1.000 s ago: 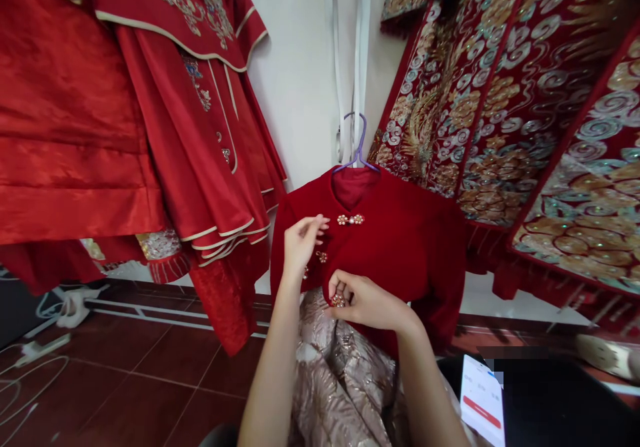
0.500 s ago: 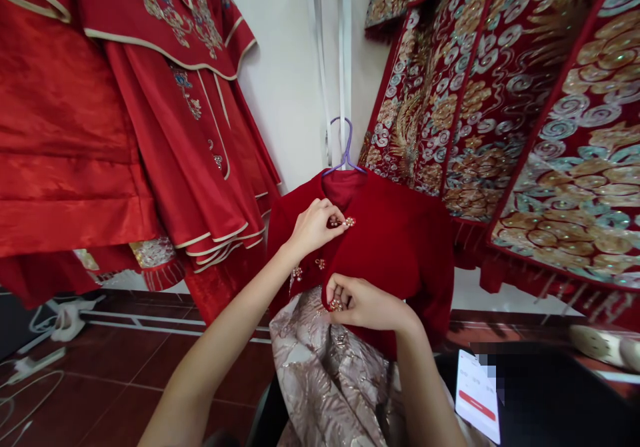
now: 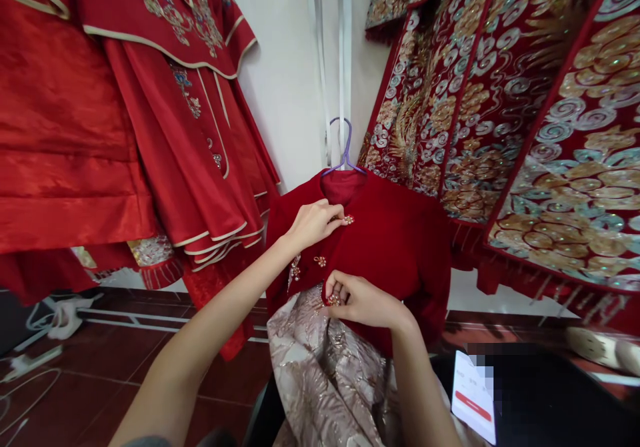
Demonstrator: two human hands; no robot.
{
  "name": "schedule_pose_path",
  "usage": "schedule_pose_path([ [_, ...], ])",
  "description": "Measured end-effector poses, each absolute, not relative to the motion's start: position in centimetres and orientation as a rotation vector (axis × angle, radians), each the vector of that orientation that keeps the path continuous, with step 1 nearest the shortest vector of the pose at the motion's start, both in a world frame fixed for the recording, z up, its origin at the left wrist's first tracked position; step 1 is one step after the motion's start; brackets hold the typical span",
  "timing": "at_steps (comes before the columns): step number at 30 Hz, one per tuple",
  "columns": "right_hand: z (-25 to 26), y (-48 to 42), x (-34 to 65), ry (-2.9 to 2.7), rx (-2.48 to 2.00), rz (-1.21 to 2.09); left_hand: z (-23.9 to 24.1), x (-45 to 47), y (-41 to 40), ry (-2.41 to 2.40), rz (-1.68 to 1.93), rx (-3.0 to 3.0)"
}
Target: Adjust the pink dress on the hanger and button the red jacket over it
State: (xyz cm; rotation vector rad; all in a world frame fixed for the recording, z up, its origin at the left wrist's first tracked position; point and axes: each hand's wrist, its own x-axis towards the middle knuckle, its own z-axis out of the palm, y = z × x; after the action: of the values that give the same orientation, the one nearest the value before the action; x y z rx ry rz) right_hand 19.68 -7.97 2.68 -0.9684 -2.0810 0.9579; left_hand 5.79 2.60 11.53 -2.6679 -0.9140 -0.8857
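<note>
A dark red velvet jacket (image 3: 387, 233) hangs from a purple hanger (image 3: 346, 159) in front of me, beaded flower fasteners along its front. My left hand (image 3: 316, 225) is closed in a pinch on the upper front edge, at a beaded fastener (image 3: 349, 220). Lower down, the curled fingers of my right hand (image 3: 363, 300) grip the bottom front edge beside another beaded fastener (image 3: 333, 300). Between the hands a loose beaded fastener (image 3: 320, 261) shows on the velvet. Below the jacket falls a silvery-pink brocade skirt (image 3: 305, 347).
Red garments with pale trim (image 3: 165, 133) hang at the left. Heavily embroidered red garments (image 3: 575, 167) with fringes hang at the right. A lit phone (image 3: 473, 397) lies at lower right by a dark surface. White shoes (image 3: 65, 318) and cables (image 3: 30, 393) are on the tiled floor.
My left hand has shifted slightly at the upper fastener, covering more of it. The right hand keeps its hold on the lower edge. The view has moved a little.
</note>
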Motion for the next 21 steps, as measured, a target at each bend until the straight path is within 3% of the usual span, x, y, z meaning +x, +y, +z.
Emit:
schedule_pose_path([
  [6, 2.6, -8.1, 19.7, -2.092, -1.007, 0.890, 11.2, 5.5, 2.2, -0.899, -0.834, -2.613],
  [13, 6.2, -4.7, 18.7, -1.058, -1.328, -0.133, 10.3, 4.7, 1.8, -1.170, -0.931, -2.192],
  [21, 6.3, -1.9, 22.5, -1.245, -1.426, -0.482, 9.1, 0.6, 5.3, -1.464, -1.045, -1.932],
])
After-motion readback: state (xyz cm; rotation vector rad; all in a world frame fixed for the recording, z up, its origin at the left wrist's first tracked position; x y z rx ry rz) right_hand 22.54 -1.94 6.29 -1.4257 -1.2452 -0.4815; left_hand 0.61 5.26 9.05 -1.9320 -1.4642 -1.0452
